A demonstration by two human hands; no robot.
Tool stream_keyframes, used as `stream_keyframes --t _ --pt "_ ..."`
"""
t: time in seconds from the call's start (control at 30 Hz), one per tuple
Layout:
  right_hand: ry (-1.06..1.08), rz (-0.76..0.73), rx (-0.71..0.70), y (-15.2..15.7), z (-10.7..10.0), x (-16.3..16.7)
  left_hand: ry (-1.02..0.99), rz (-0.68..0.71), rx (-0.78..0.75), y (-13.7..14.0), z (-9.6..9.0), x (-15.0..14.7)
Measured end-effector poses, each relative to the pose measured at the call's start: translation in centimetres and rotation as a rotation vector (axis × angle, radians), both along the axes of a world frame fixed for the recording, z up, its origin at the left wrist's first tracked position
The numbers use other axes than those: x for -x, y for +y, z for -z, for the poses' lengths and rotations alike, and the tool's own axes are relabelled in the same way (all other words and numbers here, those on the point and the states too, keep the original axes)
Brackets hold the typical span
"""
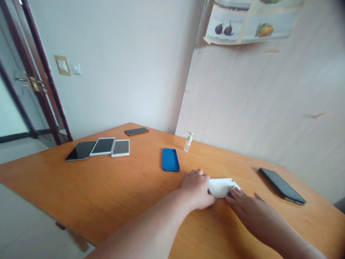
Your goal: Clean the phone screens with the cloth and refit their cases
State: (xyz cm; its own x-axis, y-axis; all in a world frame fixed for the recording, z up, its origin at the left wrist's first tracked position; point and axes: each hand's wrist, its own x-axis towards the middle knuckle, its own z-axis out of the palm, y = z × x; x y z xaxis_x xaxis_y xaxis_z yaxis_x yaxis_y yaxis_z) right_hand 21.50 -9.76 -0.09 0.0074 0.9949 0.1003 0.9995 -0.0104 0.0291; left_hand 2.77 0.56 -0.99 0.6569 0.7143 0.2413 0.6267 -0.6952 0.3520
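A white smartphone (219,187) lies back up on the wooden table in front of me, its camera corner toward the right. My left hand (198,187) grips its left end, fingers curled over the far side and thumb at the near edge. On the phone's right part rest the outstretched fingertips of my right hand (248,207), with one finger sticking out apart. A small greyish patch shows at those fingertips; whether it is an object or shadow I cannot make out. Beyond my left hand lies a blue phone case (170,160), and behind it stands a clear pump bottle (188,142).
A black tablet (81,150), a white-framed tablet (102,146) and a smaller white device (120,148) lie at the left. A dark phone (136,131) is near the back corner. Another dark tablet (282,186) sits at the right. Walls border the table's (107,190) far edges.
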Motion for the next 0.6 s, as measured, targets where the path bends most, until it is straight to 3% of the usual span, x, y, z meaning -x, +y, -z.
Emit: stream_keyframes --t 0.1,0.37,0.6 --pt "-0.014 0.101 0.017 0.0 -0.4 -0.6 0.013 0.004 0.004 0.0 -0.1 0.0" --pt "0.036 -0.006 0.044 -0.8 -1.3 3.0 0.0 0.011 0.006 0.0 -0.1 0.1" --pt "-0.005 0.219 0.111 -0.2 -1.9 0.4 0.003 -0.002 0.0 0.0 -0.1 0.0"
